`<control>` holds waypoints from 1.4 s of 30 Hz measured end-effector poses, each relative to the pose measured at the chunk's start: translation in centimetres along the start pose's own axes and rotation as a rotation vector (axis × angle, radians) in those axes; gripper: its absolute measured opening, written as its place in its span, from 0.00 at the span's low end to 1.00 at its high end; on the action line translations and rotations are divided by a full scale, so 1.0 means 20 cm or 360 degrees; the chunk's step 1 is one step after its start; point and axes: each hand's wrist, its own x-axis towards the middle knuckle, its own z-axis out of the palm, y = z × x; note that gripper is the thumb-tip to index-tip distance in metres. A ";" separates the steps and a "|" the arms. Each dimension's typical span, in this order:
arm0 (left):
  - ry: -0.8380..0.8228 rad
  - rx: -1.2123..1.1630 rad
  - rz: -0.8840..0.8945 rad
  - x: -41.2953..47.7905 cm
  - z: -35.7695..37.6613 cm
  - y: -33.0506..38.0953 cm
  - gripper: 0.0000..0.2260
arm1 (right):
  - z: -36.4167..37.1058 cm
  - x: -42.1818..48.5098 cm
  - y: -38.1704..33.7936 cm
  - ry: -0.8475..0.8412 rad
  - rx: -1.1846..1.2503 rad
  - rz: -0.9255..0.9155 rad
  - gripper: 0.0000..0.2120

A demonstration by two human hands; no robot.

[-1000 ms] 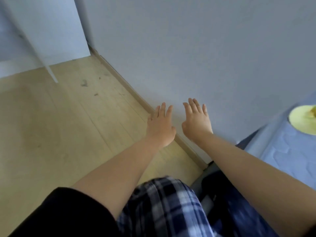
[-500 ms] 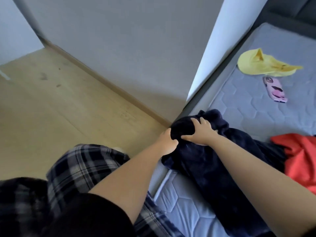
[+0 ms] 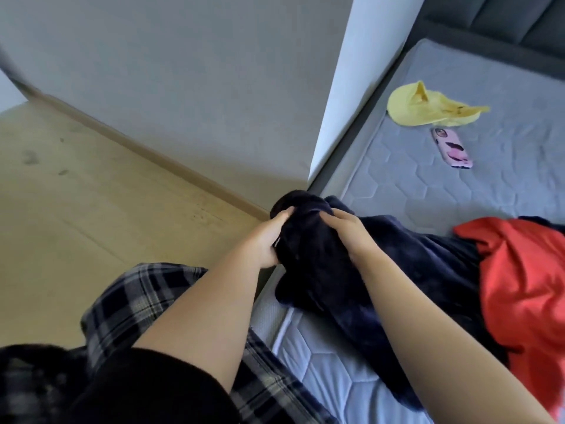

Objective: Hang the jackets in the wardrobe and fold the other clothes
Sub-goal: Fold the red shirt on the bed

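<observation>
My left hand (image 3: 265, 240) and right hand (image 3: 351, 232) both grip one bunched end of the dark navy fleece garment (image 3: 382, 270) (probably its collar), ready to lift it off the grey quilted mattress (image 3: 428, 185).

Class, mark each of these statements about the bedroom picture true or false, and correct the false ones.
1. Both hands grip the dark navy garment. True.
2. The red garment lies on the wooden floor. False: it lies on the mattress.
3. A pink phone lies near the yellow garment. True.
4. The left hand holds the yellow garment. False: it grips the navy garment, as does the right hand.
5. The navy garment hangs in a wardrobe. False: it lies at the mattress edge.
</observation>
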 end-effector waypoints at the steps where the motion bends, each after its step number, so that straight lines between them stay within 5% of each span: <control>1: 0.0005 0.0010 0.0036 -0.01 0.00 0.01 0.21 | 0.01 -0.01 -0.01 0.0027 -0.0227 -0.0098 0.07; 3: 0.0177 0.0067 0.0150 -0.04 -0.02 0.03 0.16 | 0.03 -0.02 -0.01 0.0117 -0.0714 -0.0264 0.13; 5: 0.0573 0.0133 0.0261 -0.05 -0.07 0.05 0.12 | 0.00 -0.02 0.01 0.0278 -0.1255 -0.0245 0.32; 7: 0.0980 0.0121 0.0376 -0.06 -0.12 0.06 0.12 | -0.06 -0.04 0.06 0.0366 -0.1801 -0.0032 0.51; 9: 0.1061 0.0175 0.0430 -0.06 -0.13 0.08 0.08 | -0.10 -0.05 0.13 0.0377 -0.1955 0.0207 0.60; 12: 0.0805 0.0430 0.0271 -0.08 -0.07 0.08 0.07 | -0.07 -0.03 0.19 0.0384 -0.1958 0.0235 0.57; 15: 0.0523 0.0539 0.0237 -0.11 -0.05 0.05 0.05 | -0.05 0.01 0.18 0.0462 -0.1927 0.0133 0.29; 17: 0.0416 0.0681 0.0233 -0.14 -0.03 0.03 0.04 | -0.04 0.00 0.16 0.0436 -0.1782 0.0102 0.14; 20: 0.0577 0.0866 0.0379 -0.15 -0.02 0.03 0.05 | -0.07 -0.05 0.07 0.0343 -0.1025 -0.0049 0.04; 24: 0.0576 0.0104 0.0420 -0.11 -0.03 0.06 0.28 | -0.09 -0.17 -0.13 0.0323 -0.0132 -0.0148 0.06; 28: 0.0409 -0.0013 0.0252 -0.14 0.01 0.06 0.30 | -0.10 -0.29 -0.40 0.0126 0.0497 -0.0266 0.08; 33: -0.0319 -0.0303 0.0208 -0.15 -0.01 0.05 0.27 | -0.10 -0.34 -0.64 -0.0204 0.1086 -0.0513 0.15; 35: -0.0343 -0.0291 0.0347 -0.15 -0.02 0.08 0.24 | -0.10 -0.26 -0.62 0.0163 0.0652 -0.0418 0.17; 37: -0.0253 -0.0375 0.0388 -0.14 -0.04 0.10 0.21 | -0.11 -0.13 -0.52 0.0788 -0.0340 -0.0230 0.14; 38: -0.0213 -0.0453 0.0341 -0.14 -0.05 0.10 0.24 | -0.13 -0.07 -0.43 0.0913 -0.0715 -0.0152 0.22; 42: 0.0039 -0.0192 0.0268 -0.13 -0.04 0.10 0.24 | -0.13 -0.03 -0.11 0.0556 -0.1130 0.0233 0.50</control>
